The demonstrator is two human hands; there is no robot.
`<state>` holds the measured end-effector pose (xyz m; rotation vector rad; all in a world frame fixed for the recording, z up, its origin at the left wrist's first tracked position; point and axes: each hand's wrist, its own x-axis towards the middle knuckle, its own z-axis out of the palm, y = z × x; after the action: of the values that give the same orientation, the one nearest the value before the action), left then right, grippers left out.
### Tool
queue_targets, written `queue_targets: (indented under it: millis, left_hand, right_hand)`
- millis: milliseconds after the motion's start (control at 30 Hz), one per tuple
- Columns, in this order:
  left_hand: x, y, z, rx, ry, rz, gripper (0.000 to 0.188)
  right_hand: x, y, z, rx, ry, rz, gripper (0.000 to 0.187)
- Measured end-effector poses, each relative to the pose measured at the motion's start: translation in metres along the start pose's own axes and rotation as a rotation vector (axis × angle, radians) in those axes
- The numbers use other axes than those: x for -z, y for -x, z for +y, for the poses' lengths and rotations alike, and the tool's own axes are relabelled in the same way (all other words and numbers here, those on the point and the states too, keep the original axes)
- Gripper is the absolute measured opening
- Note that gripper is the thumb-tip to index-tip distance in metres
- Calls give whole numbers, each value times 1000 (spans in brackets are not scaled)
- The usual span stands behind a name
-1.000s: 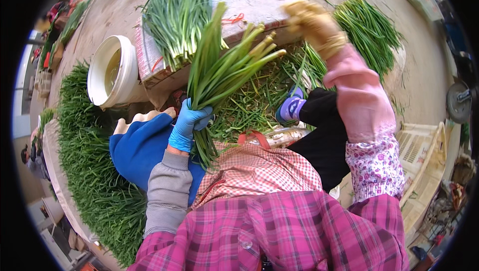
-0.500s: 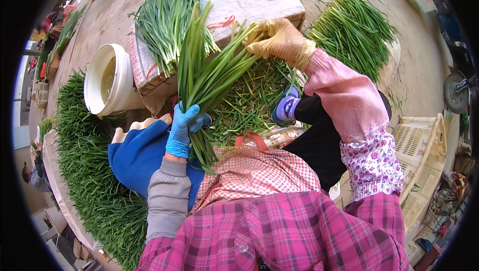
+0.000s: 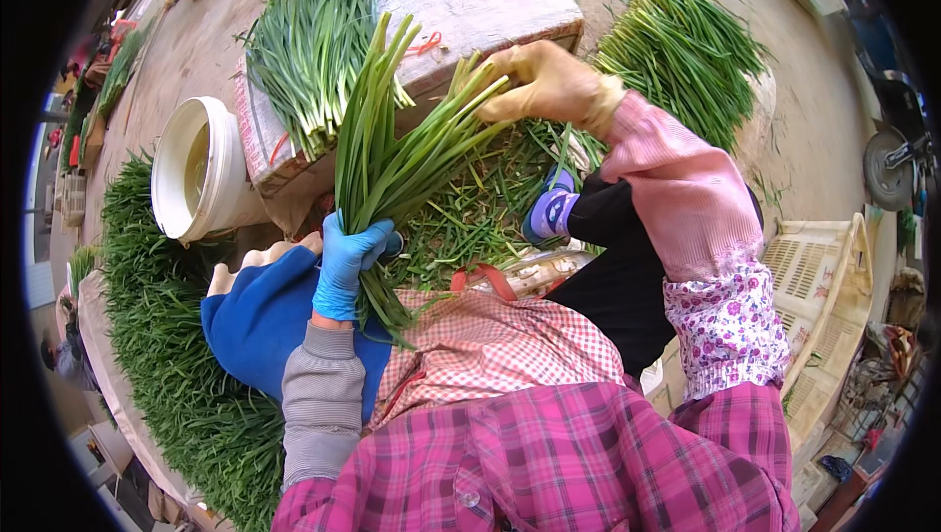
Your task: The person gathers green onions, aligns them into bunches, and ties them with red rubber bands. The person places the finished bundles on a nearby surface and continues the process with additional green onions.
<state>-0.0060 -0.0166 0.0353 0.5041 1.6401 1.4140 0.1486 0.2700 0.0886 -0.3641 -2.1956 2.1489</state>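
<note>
My left hand (image 3: 351, 260), in a blue glove, is closed round the lower part of a bunch of garlic chives (image 3: 377, 174). The green leaves fan out above the fist, and their loose ends hang below it over my checked apron. My right hand (image 3: 549, 89), in a yellowish glove, has thumb and fingers bent round the pale ends of the right-hand stalks. A trimmed pile of chives (image 3: 309, 62) lies on the covered box (image 3: 441, 3) ahead. Another pile of chives (image 3: 681, 67) lies at the far right.
A white bucket (image 3: 230, 165) stands beside the box at left. Uncut-looking chives (image 3: 167, 336) are heaped along my left side. Loose leaf scraps (image 3: 461, 223) cover the ground between my legs. A cream plastic crate (image 3: 814, 287) sits at right, near a wheel (image 3: 890, 169).
The view has shifted slightly, so things sit a little further left. My right hand has turned a little at the stalk ends, while my left hand keeps its hold on the bunch.
</note>
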Motion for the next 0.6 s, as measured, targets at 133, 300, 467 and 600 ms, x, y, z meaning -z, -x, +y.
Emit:
queue_targets:
  millis: [133, 300, 467, 600]
  left_hand:
    - [-4, 3, 3, -19, -89, 34, 8]
    - [4, 3, 0, -9, -54, -8, 8]
    - [12, -2, -4, 4, 98, 9, 16]
    - [8, -1, -6, 30, 166, 70, 10]
  right_hand:
    - [-18, 0, 5, -23, 155, 59, 21]
    - [21, -1, 12, -15, 294, 213, 18]
    - [53, 11, 6, 70, 11, 475, 18]
    - [42, 8, 1, -87, -38, 163, 15]
